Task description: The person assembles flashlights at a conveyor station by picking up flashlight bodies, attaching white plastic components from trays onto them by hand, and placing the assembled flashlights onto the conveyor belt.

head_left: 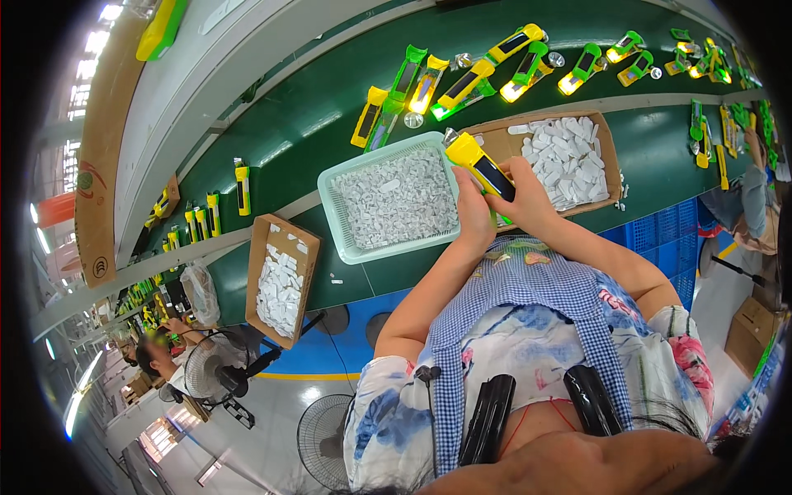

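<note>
A yellow flashlight (469, 154) with a dark panel and a silvery head is held between my two hands, above the gap between a basket and a box. My left hand (476, 210) closes round its near left side. My right hand (528, 198) grips its right side near the back end, with the thumb by the dark panel. A bit of green shows under the flashlight, and my hands hide its lower part. The mint-green basket (330, 186) full of small white pieces stands just left of my hands. Close on the right is a cardboard box (612, 161) of white oblong pieces.
Yellow and green flashlights (470, 85), some lit, lie along the green conveyor (285, 148) beyond. Another cardboard box (256, 256) of white pieces sits left at the table edge. Blue crates (664, 235) stand at right. Fans (326, 441) and other workers are nearby.
</note>
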Action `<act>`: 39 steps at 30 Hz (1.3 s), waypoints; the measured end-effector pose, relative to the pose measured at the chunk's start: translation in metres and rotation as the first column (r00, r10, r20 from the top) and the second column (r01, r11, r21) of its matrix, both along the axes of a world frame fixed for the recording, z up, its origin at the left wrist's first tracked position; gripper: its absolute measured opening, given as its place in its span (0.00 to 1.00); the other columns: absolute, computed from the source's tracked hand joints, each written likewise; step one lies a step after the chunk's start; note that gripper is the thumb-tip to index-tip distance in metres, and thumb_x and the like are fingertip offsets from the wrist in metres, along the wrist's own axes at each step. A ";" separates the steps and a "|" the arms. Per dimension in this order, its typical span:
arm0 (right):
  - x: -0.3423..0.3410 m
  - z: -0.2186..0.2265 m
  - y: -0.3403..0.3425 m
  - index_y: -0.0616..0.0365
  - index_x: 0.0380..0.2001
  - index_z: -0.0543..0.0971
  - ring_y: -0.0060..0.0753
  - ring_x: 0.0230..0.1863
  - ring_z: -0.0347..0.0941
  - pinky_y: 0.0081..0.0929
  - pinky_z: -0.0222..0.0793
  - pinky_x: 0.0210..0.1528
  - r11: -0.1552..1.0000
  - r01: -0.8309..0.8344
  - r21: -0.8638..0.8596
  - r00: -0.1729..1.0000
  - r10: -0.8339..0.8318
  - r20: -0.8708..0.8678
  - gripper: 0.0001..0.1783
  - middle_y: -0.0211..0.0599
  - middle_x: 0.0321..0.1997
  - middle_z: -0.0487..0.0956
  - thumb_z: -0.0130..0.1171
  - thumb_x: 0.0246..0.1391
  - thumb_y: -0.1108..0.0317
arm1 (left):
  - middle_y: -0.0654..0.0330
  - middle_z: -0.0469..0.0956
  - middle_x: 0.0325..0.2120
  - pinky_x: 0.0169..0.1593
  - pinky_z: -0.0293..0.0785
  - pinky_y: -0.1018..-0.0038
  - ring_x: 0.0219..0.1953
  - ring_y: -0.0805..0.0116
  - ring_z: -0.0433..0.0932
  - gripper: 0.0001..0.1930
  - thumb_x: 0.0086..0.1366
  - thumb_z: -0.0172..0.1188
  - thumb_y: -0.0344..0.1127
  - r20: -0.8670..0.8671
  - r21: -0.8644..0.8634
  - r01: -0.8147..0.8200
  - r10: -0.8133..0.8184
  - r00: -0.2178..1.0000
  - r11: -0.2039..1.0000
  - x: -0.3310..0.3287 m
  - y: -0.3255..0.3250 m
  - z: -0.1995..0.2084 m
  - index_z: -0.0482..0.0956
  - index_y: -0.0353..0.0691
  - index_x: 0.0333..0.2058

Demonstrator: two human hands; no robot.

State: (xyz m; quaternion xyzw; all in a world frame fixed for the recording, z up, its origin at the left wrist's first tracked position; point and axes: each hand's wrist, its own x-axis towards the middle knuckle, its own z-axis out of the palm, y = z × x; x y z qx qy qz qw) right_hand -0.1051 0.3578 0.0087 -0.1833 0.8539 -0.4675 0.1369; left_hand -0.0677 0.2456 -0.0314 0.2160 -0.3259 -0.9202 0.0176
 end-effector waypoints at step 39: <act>-0.006 -0.007 0.018 0.67 0.43 0.67 0.56 0.33 0.76 0.44 0.70 0.36 0.967 -0.190 -0.170 0.898 0.242 0.368 0.27 0.58 0.30 0.78 0.54 0.59 0.50 | 0.56 0.75 0.36 0.41 0.77 0.65 0.35 0.65 0.77 0.19 0.72 0.48 0.42 0.019 -0.209 0.004 0.000 1.000 0.978 -0.024 -0.020 0.016 0.64 0.39 0.56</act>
